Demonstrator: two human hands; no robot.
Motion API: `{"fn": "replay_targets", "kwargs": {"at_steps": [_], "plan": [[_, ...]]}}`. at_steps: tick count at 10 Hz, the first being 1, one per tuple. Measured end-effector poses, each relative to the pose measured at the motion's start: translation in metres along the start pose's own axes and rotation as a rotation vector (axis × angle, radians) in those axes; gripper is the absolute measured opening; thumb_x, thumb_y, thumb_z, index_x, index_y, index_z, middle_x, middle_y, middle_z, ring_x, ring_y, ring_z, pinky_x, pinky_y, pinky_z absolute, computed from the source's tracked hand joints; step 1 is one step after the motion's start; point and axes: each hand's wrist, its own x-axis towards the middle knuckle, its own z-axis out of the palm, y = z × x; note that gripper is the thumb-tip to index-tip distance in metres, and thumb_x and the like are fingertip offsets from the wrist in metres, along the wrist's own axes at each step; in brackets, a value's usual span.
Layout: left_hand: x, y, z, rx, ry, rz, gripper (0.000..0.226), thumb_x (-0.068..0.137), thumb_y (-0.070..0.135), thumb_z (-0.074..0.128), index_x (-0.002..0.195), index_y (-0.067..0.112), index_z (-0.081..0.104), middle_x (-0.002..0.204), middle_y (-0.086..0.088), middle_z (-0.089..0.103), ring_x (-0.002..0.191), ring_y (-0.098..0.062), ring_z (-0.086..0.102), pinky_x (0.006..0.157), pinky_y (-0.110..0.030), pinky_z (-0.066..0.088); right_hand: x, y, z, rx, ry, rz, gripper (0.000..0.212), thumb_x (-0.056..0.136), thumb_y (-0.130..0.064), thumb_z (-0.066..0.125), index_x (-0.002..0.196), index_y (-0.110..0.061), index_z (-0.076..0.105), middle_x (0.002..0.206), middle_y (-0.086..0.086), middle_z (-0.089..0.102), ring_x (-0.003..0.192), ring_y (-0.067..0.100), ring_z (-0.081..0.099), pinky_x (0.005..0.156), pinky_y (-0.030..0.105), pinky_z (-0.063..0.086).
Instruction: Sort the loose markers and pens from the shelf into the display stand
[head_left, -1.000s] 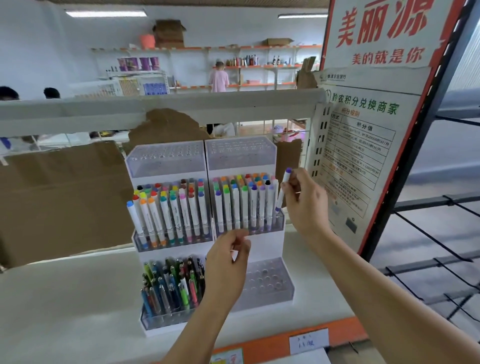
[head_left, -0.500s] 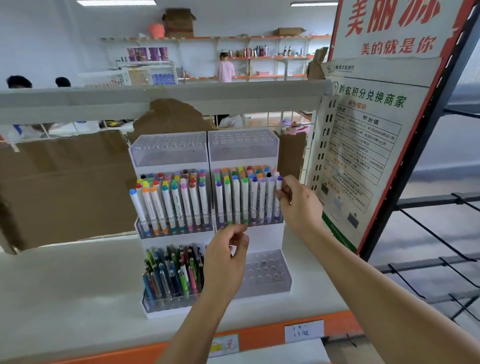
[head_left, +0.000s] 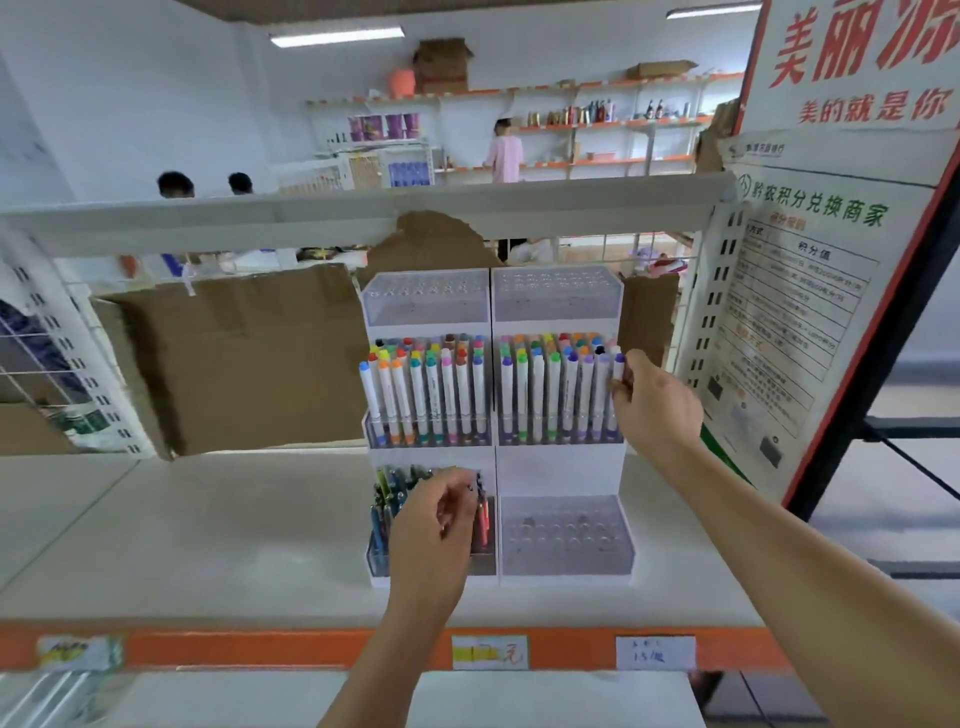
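The marker (head_left: 617, 395) with the purple cap stands at the right end of the front row, in the right half of the stand's (head_left: 561, 467) middle level. Its bottom end is down behind the clear front wall, like the others in that row. The right hand (head_left: 655, 410) pinches it near the top, with fingers curled round it. I think this step is almost done: the marker looks seated in its hole, but I cannot tell if it is all the way down.

The left hand (head_left: 435, 535) is lower, in front of the pens (head_left: 387, 499) packed in the bottom left part. Its fingers are curled near the pen tops. They may be touching or holding a pen, but the hand hides this, so I cannot tell.

The bottom right part (head_left: 566, 535) shows many holes with nothing in them. The two top parts (head_left: 493, 299) look bare too.

Next, the right hand should let go gently so the marker stays straight and does not tip its neighbors. Then it needs another loose marker or pen. I see none lying on the white shelf (head_left: 208, 530) here.

Brown cardboard (head_left: 244, 358) leans behind the stand. A poster (head_left: 789, 322) hangs to the right. People stand far off in the room.
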Motion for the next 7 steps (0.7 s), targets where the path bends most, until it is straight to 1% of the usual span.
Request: {"fn": "replay_targets", "kwargs": {"at_steps": [1, 2, 3, 4, 5, 6, 7], "plan": [[0.0, -0.011, -0.015, 0.016, 0.004, -0.015, 0.019, 0.095, 0.015, 0.054, 0.105, 0.031, 0.059, 0.098, 0.014, 0.062, 0.092, 0.002, 0.057, 0.076, -0.007, 0.041, 0.004, -0.003, -0.008, -0.004, -0.07, 0.035, 0.011, 0.097, -0.018, 0.044, 0.087, -0.017, 0.04, 0.063, -0.004, 0.045, 0.055, 0.011, 0.041, 0.06, 0.029, 0.034], [0.005, -0.021, -0.024, 0.026, -0.005, -0.019, 0.018, 0.095, 0.016, 0.054, 0.107, 0.028, 0.062, 0.098, 0.014, 0.063, 0.09, 0.006, 0.056, 0.072, -0.004, 0.04, 0.004, -0.007, -0.009, -0.002, -0.078, 0.066, 0.012, 0.096, -0.014, 0.043, 0.086, -0.017, 0.04, 0.063, -0.004, 0.044, 0.056, 0.013, 0.041, 0.057, 0.027, 0.031], [0.012, -0.023, -0.028, 0.017, -0.017, -0.002, 0.017, 0.094, 0.013, 0.055, 0.102, 0.026, 0.062, 0.093, 0.015, 0.062, 0.087, 0.004, 0.056, 0.07, -0.003, 0.04, -0.001, -0.012, -0.004, 0.002, -0.067, 0.106, 0.009, 0.097, -0.014, 0.042, 0.089, -0.017, 0.038, 0.066, -0.003, 0.046, 0.064, 0.021, 0.047, 0.068, 0.033, 0.036], [0.016, -0.021, -0.028, 0.017, -0.031, 0.037, 0.018, 0.094, 0.013, 0.054, 0.099, 0.028, 0.061, 0.087, 0.015, 0.061, 0.083, -0.001, 0.056, 0.068, -0.004, 0.04, -0.003, -0.014, -0.003, 0.015, -0.042, 0.126, 0.008, 0.098, -0.018, 0.045, 0.091, -0.019, 0.04, 0.075, -0.001, 0.053, 0.068, 0.019, 0.05, 0.072, 0.037, 0.044], [0.019, -0.024, -0.033, 0.019, -0.059, 0.07, 0.019, 0.094, 0.012, 0.055, 0.1, 0.028, 0.062, 0.089, 0.016, 0.062, 0.084, -0.001, 0.058, 0.07, -0.004, 0.04, -0.014, -0.014, 0.0, 0.053, 0.028, 0.183, 0.007, 0.097, -0.021, 0.05, 0.101, -0.015, 0.05, 0.093, 0.005, 0.063, 0.082, 0.025, 0.056, 0.076, 0.037, 0.047], [0.022, -0.031, -0.042, 0.034, -0.07, 0.086, 0.017, 0.093, 0.014, 0.056, 0.102, 0.026, 0.064, 0.089, 0.01, 0.064, 0.082, 0.0, 0.058, 0.068, -0.005, 0.041, -0.043, -0.024, 0.006, 0.102, 0.177, 0.214, 0.034, 0.097, -0.023, 0.049, 0.129, -0.013, 0.048, 0.125, 0.007, 0.057, 0.115, 0.027, 0.05, 0.091, 0.038, 0.04], [0.023, -0.036, -0.051, 0.064, -0.073, 0.067, 0.017, 0.092, 0.013, 0.057, 0.104, 0.023, 0.064, 0.089, 0.008, 0.062, 0.08, -0.002, 0.056, 0.068, -0.006, 0.041, -0.068, -0.036, 0.015, 0.046, 0.171, 0.178, 0.043, 0.098, -0.026, 0.044, 0.139, -0.015, 0.04, 0.135, 0.005, 0.051, 0.123, 0.025, 0.044, 0.097, 0.04, 0.038]]}}
